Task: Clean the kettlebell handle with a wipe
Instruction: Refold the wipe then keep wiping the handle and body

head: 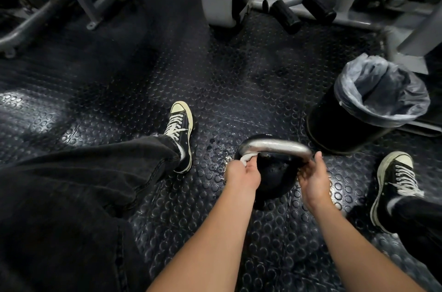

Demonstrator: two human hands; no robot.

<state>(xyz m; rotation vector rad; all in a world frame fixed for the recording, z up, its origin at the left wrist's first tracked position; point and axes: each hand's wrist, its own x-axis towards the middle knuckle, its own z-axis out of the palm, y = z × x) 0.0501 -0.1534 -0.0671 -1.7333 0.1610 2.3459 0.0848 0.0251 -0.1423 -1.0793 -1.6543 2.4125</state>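
Kettlebell [272, 179] on studded rubber floor [119, 76] between my feet, near bottom centre of view. Steel handle [275, 146] up top, long axis running left-right, arching toward me at both ends. My left hand [242, 175] clenched around white wipe [246, 159], pressed on handle's left bend. My right hand [313, 180] grasping handle's right bend, thumb up. Lined bin [366, 105] just beyond, right.

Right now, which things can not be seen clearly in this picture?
Head view only:
- wipe: mostly hidden inside the left hand.
- kettlebell body: partly covered by both hands; its marking is too small to read.
- right end of the handle: hidden by the right hand.
- bin contents: obscured by its crumpled liner.
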